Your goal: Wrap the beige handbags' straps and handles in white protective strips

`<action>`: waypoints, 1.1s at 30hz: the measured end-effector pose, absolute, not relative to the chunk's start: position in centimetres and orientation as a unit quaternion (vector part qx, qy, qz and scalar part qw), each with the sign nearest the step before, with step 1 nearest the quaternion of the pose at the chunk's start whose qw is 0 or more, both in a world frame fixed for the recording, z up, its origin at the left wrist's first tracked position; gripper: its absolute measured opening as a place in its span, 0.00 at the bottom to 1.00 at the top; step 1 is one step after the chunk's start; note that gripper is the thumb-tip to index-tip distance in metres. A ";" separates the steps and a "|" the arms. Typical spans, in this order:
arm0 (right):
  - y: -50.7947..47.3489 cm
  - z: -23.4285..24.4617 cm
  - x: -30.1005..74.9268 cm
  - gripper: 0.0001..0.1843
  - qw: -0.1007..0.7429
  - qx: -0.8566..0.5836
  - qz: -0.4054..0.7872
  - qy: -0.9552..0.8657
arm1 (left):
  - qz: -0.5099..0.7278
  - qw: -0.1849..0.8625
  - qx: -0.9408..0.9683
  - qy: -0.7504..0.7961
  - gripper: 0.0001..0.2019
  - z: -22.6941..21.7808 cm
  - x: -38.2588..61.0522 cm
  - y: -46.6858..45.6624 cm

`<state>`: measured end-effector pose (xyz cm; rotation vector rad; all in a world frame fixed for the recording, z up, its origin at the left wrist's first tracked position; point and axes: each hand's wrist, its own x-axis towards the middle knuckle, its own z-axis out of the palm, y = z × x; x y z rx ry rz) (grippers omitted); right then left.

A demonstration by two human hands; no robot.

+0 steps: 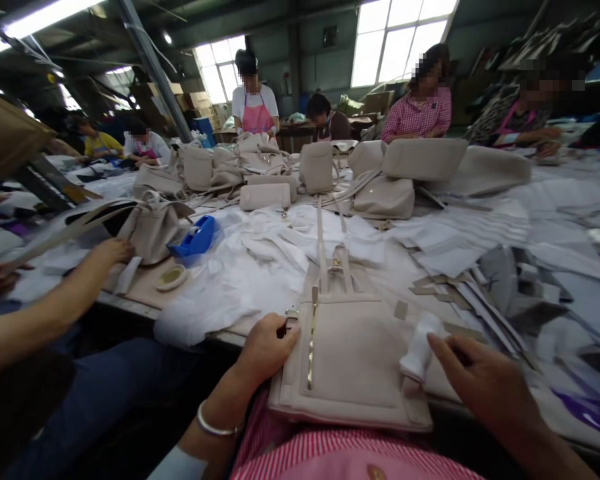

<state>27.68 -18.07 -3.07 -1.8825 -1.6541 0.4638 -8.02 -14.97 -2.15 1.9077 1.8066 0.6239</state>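
A beige leather backpack [353, 353] with a gold front zip lies at the table edge in front of me, its straps and top handle pointing away. My left hand [267, 350] is closed on its left edge, thumb on top, beside a small metal buckle [292, 313]. On its right side is a roll-like piece of white wrapping [423, 347] with a pinkish-beige end showing below. My right hand [485, 373] has its fingertips pinched at the upper right of this wrapping; motion blurs it slightly. What lies inside the wrapping is hidden.
Finished beige bags [397, 193] crowd the table's far side. White paper and wrapping [220, 300] spread to the left, with a blue tape dispenser [195, 240] and a tape roll [171, 277]. A co-worker's arm [55, 313] reaches in at left. Paper strips [490, 313] lie right.
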 end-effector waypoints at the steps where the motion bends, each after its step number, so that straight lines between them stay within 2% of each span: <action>1: -17.9 -2.1 27.3 0.21 0.314 -0.697 0.150 -0.627 | 0.267 0.200 0.691 0.641 0.13 -1.8 -7.4 -15.1; 3: -17.7 -0.3 25.9 0.20 0.347 -0.655 0.192 -0.642 | 0.341 0.245 0.677 0.605 0.09 -0.6 -5.9 -15.4; 5: -17.5 1.3 23.7 0.17 0.355 -0.590 0.308 -0.656 | 0.374 0.402 0.624 0.556 0.10 1.0 -4.2 -15.7; 7: -17.3 2.4 21.2 0.14 0.357 -0.517 0.429 -0.649 | 0.362 0.550 0.563 0.499 0.11 2.4 -2.4 -15.9; 8: -17.1 2.8 20.1 0.17 0.362 -0.480 0.492 -0.630 | 0.348 0.598 0.549 0.470 0.12 2.9 -1.5 -16.1; 10: -16.8 3.2 18.2 0.17 0.383 -0.399 0.614 -0.563 | 0.318 0.639 0.557 0.425 0.13 3.6 0.1 -16.4; 14: -16.4 2.9 16.7 0.20 0.445 -0.355 0.692 -0.444 | 0.282 0.626 0.596 0.417 0.17 3.7 1.6 -16.6; 18: -16.3 2.4 17.8 0.17 0.450 -0.385 0.700 -0.399 | 0.239 0.572 0.632 0.465 0.19 2.7 1.9 -16.7; 23: -15.4 2.5 20.5 0.12 0.370 -0.449 0.652 -0.487 | 0.148 0.579 0.635 0.489 0.18 1.4 2.1 -16.5; 27: -14.5 2.0 21.5 0.15 0.293 -0.429 0.661 -0.541 | 0.145 0.601 0.670 0.410 0.21 1.7 2.2 -15.6; 33: -13.5 1.8 21.0 0.15 0.339 -0.475 0.613 -0.532 | 0.189 0.604 0.677 0.375 0.23 2.1 2.6 -14.1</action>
